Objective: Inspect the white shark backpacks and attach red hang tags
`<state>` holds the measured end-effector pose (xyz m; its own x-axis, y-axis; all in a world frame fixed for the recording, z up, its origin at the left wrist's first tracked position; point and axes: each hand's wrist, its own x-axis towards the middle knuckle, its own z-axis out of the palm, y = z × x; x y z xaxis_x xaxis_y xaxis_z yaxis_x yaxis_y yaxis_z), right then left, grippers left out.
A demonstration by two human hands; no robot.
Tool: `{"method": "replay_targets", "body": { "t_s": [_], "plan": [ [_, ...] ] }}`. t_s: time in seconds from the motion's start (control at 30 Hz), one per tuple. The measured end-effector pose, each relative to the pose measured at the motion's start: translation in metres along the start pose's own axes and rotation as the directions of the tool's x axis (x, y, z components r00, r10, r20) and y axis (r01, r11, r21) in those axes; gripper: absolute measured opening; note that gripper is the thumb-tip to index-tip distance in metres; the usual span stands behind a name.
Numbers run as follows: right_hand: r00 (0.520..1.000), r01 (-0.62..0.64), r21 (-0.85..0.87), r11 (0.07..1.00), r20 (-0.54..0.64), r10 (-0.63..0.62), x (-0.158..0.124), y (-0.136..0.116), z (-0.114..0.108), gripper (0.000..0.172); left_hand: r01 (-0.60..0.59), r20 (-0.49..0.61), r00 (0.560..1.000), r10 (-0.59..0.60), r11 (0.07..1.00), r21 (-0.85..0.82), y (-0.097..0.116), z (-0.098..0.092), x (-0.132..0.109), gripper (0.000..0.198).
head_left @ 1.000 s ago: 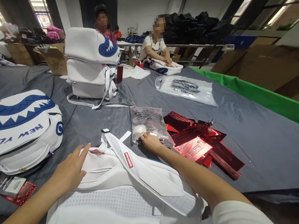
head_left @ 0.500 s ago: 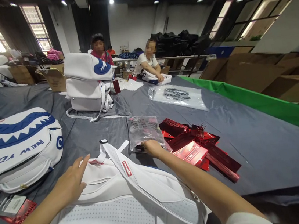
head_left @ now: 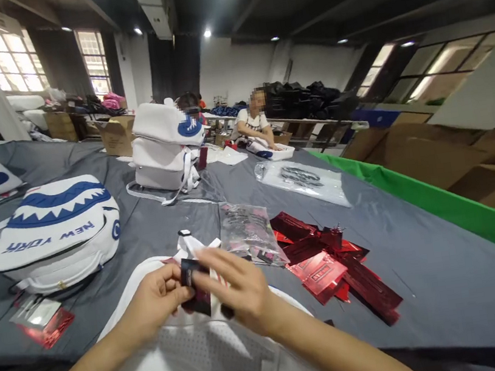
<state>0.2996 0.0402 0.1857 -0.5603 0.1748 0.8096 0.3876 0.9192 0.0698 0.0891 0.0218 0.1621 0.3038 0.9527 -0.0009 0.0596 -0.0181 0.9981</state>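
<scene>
A white backpack [head_left: 197, 352] lies in front of me, its dotted back panel and shoulder strap facing up. Over its top edge my left hand [head_left: 159, 293] pinches a small black tag [head_left: 196, 288] between thumb and fingers. My right hand [head_left: 244, 290] is beside the tag, fingers stretched out and partly blurred, overlapping it from my view. A small dark spot shows under the right palm; I cannot make out what it is. Just beyond the hands lies a clear plastic bag [head_left: 246, 225] with dark and pink pieces inside.
Red foil packets [head_left: 319, 273] lie heaped on the right. At left rests a white-and-blue backpack [head_left: 55, 231] with tags attached. Further back are stacked white backpacks [head_left: 160, 155], a clear-wrapped item [head_left: 302, 181] and a co-worker [head_left: 255, 123]. A green edge [head_left: 381, 188] borders the table.
My right hand has come back from the plastic bag to the backpack. My left hand has moved right and now holds a black tag. The view has tilted up slightly.
</scene>
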Motion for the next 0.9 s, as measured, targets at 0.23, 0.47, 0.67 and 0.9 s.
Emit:
{"method": "replay_targets", "body": {
  "t_s": [0.23, 0.47, 0.67, 0.9],
  "plan": [
    [0.77, -0.637, 0.334, 0.694, 0.315, 0.555, 0.004, -0.015, 0.017, 0.012, -0.099, -0.314, 0.946, 0.077, 0.994, -0.054, -0.006, 0.0, -0.021, 0.024],
    [0.812, -0.554, 0.076, 0.829, 0.269, 0.518, 0.001, -0.002, 0.03, 0.017, -0.222, -0.389, 0.796, 0.463, 0.822, 0.525, -0.032, -0.025, -0.046, 0.029],
    [0.43, -0.509, -0.263, 0.819, 0.747, 0.507, 0.017, 0.011, 0.063, 0.033, 0.097, -0.421, 0.87, 0.256, 0.749, 0.655, -0.093, -0.048, -0.064, 0.076],
    [0.138, -0.255, -0.265, 0.93, 0.942, 0.306, 0.037, 0.0, 0.1, 0.038, 0.09, -0.431, 0.862, 0.267, 0.756, 0.649, -0.117, -0.04, -0.065, 0.08]
  ]
}}
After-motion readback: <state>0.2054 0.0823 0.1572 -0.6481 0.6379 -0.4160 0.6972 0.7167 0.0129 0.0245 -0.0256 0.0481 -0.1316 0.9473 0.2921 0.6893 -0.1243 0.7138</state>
